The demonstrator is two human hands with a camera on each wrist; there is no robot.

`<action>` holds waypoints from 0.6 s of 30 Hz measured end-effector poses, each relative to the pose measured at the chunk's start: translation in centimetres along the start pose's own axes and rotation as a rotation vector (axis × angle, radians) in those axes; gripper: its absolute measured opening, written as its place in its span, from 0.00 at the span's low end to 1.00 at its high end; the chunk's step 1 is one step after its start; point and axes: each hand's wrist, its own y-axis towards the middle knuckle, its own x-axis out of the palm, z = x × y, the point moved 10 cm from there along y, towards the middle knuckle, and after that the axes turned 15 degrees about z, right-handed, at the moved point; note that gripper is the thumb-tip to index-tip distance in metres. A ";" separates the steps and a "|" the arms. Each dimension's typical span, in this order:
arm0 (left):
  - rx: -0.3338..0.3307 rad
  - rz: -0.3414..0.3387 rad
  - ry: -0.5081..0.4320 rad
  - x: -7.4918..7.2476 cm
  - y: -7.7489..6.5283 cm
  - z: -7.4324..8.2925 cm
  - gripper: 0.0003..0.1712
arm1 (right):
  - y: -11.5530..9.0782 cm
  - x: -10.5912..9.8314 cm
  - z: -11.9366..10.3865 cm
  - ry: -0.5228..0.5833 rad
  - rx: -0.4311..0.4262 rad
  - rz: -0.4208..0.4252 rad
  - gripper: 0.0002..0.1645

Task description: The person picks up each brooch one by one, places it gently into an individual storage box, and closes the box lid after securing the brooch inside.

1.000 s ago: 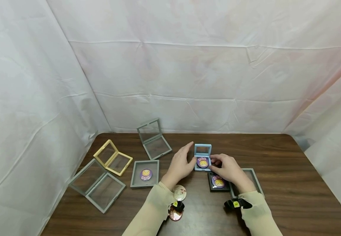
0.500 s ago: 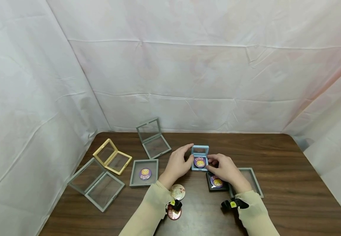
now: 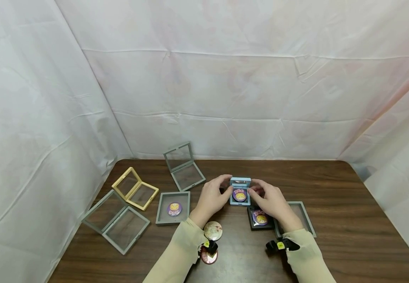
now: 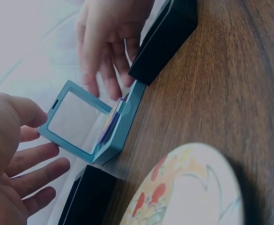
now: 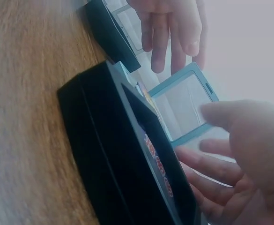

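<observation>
A small light-blue hinged display case [image 3: 240, 202] stands on the table with its clear-windowed lid [image 4: 76, 123] raised and tilted. Inside lies a round purple badge [image 3: 240, 195] with a yellow cartoon face. On its left side, my left hand [image 3: 212, 199] holds the lid's corner between thumb and forefinger, the other fingers spread. From the other side my right hand [image 3: 271, 201] reaches to the lid, thumb by its edge and fingers loosely extended; firm contact is unclear. Just below the right hand sits a black case [image 3: 255, 225] with a similar badge.
At left stand open grey frames [image 3: 126, 230] [image 3: 186, 177] and a yellow frame [image 3: 144, 196]. A grey case [image 3: 162, 208] there bears a purple badge [image 3: 174, 209]. Another grey frame [image 3: 307, 218] lies under the right forearm. Round badges [image 3: 213, 230] [image 3: 209, 256] lie by the left wrist.
The blue case shifted slightly left, then its lid tipped forward and lower. My right forefinger moved up from the case's side towards the lid. The left hand stays at the case.
</observation>
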 end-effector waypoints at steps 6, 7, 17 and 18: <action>0.054 0.026 0.019 -0.1 0.1 0.6 0.16 | 0.0 0.2 -0.3 0.001 -0.013 0.003 0.29; 0.060 0.026 0.021 -0.1 0.1 0.6 0.14 | 0.0 0.2 -0.2 -0.001 -0.010 0.003 0.28; 0.088 -0.101 0.028 0.3 0.0 0.1 0.07 | 0.0 -0.3 -0.4 -0.011 -0.071 -0.027 0.20; 0.096 -0.117 0.030 0.4 0.0 0.1 0.06 | 0.0 -0.3 -0.4 -0.013 -0.083 -0.036 0.20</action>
